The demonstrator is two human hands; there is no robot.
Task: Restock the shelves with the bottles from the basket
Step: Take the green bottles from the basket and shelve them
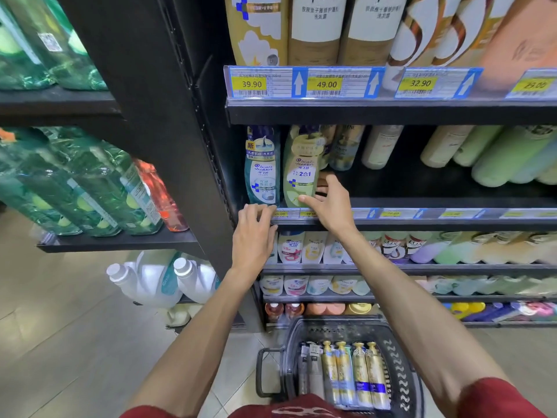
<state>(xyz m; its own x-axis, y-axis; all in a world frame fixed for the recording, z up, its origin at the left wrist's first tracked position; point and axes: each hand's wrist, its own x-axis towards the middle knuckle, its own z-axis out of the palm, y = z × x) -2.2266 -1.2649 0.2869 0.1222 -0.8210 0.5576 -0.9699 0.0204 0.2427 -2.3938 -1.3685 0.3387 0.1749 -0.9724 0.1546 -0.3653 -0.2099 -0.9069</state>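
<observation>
A pale green shampoo bottle (301, 167) stands upright at the front of the middle shelf (422, 203), beside a teal and blue shampoo bottle (261, 167). My right hand (328, 203) wraps around the green bottle's lower right side. My left hand (251, 233) rests on the shelf's front rail below the teal bottle, fingers curled over the edge. Down on the floor, a dark basket (401, 366) holds several gold bottles (355, 375) and two grey ones (310, 372) lying side by side.
More bottles stand deeper on the same shelf (382, 146), with bare shelf to the right of my hand. Price tags (325, 84) line the shelf above, under large bottles. Green bottles (90, 188) fill the left rack. White jugs (156, 282) stand near the floor.
</observation>
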